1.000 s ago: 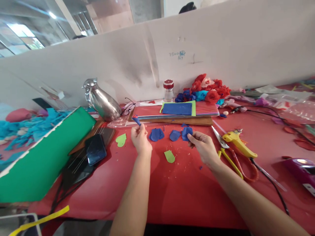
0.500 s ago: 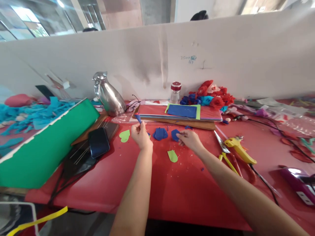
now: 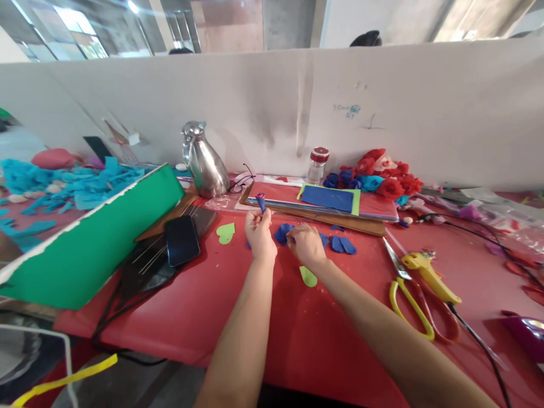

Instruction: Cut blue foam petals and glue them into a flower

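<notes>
Upright in my left hand (image 3: 260,233) is a small rolled paper flower bud (image 3: 260,200), blue outside with a pinkish-red centre, its lower end pinched between thumb and fingers. My right hand (image 3: 306,243) is low over the table, fingertips closed at the edge of a blue paper petal (image 3: 282,233); the hand partly covers the pile. Beside it on the right lie more loose blue petals (image 3: 343,245). A light green leaf shape (image 3: 308,276) lies just below my right hand. Left of my left hand is a green heart-shaped piece (image 3: 225,233).
Yellow-handled scissors (image 3: 399,277) and a yellow glue gun (image 3: 431,277) with its cord lie on the right. Behind are stacked paper sheets (image 3: 276,194), a lidded jar (image 3: 317,165), paper flowers (image 3: 389,180) and a steel jug (image 3: 207,164). A phone (image 3: 182,240) and green board (image 3: 97,238) stand left.
My right hand has moved left, closer to my left hand, to the blue pile. Blue petals now lie spread to its right. The bud stays in my left hand; the view has shifted.
</notes>
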Demonstrator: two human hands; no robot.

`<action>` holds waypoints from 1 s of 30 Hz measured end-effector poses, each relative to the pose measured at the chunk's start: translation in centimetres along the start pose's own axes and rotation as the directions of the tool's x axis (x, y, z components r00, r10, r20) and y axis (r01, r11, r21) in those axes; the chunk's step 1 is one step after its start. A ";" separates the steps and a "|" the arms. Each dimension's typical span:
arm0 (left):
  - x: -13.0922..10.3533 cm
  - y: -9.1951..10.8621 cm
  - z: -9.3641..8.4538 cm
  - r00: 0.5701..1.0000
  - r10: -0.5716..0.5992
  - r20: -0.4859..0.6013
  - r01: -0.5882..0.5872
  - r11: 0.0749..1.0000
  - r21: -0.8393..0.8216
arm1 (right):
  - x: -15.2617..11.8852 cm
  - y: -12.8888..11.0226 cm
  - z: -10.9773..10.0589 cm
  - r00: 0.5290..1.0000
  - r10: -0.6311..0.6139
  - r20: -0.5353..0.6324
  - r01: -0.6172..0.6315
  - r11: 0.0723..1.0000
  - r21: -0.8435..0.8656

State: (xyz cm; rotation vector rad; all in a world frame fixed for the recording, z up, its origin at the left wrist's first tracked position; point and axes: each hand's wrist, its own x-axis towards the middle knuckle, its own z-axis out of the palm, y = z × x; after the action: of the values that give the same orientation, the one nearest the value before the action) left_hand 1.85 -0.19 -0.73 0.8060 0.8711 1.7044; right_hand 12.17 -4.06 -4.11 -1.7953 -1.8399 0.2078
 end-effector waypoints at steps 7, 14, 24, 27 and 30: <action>-0.1 -0.4 0.0 0.995 -0.062 0.084 0.064 0.998 -0.022 | 0.6 1.1 -0.8 0.984 0.109 -0.144 -0.079 0.977 0.196; -0.8 -1.2 0.4 0.971 -0.140 0.192 0.111 0.982 0.154 | -1.0 2.4 -4.1 0.942 0.323 -0.095 -0.183 0.727 0.662; -4.6 -0.8 2.1 0.581 -0.467 0.667 0.183 0.873 0.452 | -5.9 4.2 -8.0 0.952 0.293 0.092 -0.210 0.402 0.891; -5.4 -1.0 2.5 0.568 -0.448 0.690 0.163 0.883 0.440 | -5.9 4.6 -7.8 0.962 0.273 0.032 -0.164 0.477 0.863; -5.8 -1.2 2.8 0.614 -0.433 0.661 0.172 0.890 0.423 | -6.0 4.4 -7.4 0.951 0.307 -0.017 -0.136 0.469 0.873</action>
State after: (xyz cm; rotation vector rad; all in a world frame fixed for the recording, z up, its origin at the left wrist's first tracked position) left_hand 6.29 -5.01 -0.97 1.3604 0.6440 0.7788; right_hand 19.33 -11.35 -1.65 -1.2133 -1.0004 0.8888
